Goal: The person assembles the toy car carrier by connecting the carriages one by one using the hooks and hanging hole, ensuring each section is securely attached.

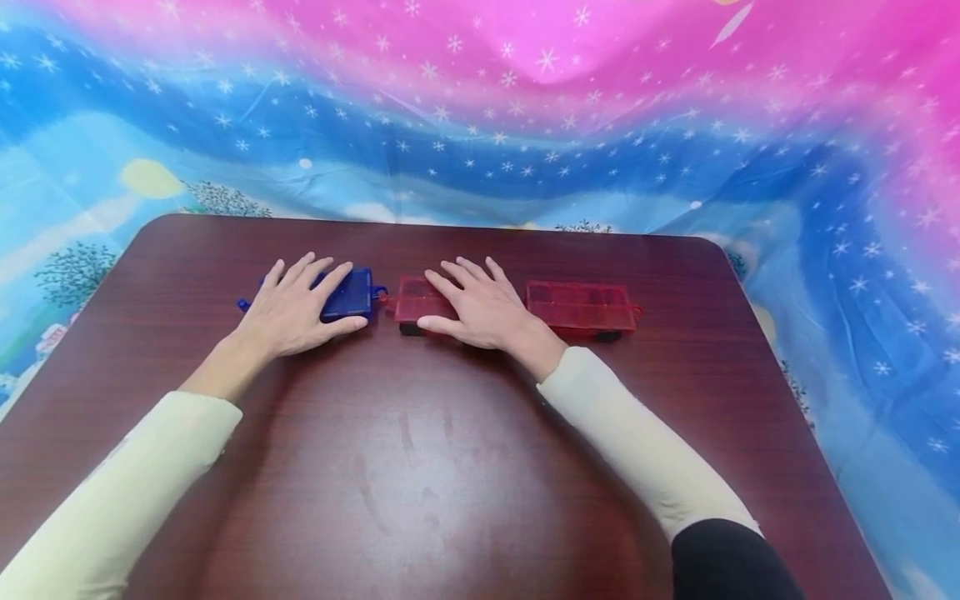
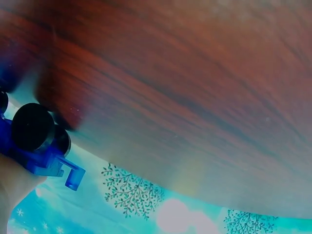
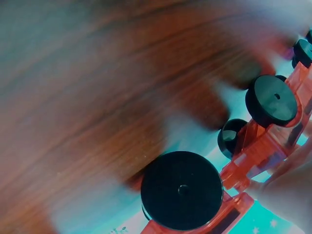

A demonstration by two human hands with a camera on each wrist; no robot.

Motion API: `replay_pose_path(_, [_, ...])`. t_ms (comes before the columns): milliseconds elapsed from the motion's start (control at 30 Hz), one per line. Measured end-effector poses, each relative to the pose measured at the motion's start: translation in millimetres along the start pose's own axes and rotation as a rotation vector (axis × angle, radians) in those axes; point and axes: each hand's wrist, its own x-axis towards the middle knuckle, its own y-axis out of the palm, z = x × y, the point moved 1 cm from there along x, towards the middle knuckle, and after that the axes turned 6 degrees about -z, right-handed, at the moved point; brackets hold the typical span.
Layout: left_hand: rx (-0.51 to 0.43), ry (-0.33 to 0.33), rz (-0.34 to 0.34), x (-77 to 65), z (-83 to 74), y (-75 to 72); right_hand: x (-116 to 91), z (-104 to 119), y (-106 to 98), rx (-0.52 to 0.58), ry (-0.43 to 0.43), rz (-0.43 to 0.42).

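Note:
A blue see-through toy wagon (image 1: pixel 354 292) with hooked ends stands left of a red see-through wagon (image 1: pixel 411 302), and their couplings meet between them. My left hand (image 1: pixel 292 310) rests flat over the blue wagon, fingers spread. Over the red wagon lies my right hand (image 1: pixel 483 310), its fingers also straight and spread, hiding much of it. To the right is a second red wagon (image 1: pixel 581 305); the head view hides where it meets the first. The left wrist view shows the blue wagon's black wheel (image 2: pixel 33 126) and hook (image 2: pixel 74 177). Black wheels (image 3: pixel 181 190) of red wagons fill the right wrist view's lower right.
The wagons stand in a row near the far edge of a dark brown wooden table (image 1: pixel 420 467) with rounded corners. Behind it hangs a pink and blue snowflake-patterned cloth (image 1: pixel 480 108), which also falls along both sides.

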Motion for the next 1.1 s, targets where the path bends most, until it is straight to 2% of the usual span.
replay_pose_path(267, [-0.005,-0.021,0.013,0.1,1.4,2.3,4,4,5,0.011,-0.006,0.026])
replay_pose_path(467, [-0.004,-0.04,0.01,-0.4,2.0,4.9,5,6,8,0.017,-0.022,0.01])
replay_pose_path(833, [-0.003,-0.034,0.009,2.4,2.4,5.0,4,4,13,-0.014,-0.043,-0.023])
replay_pose_path(1100, [-0.066,-0.041,-0.013,0.9,5.4,3.4,5,4,14,-0.031,-0.047,-0.025])
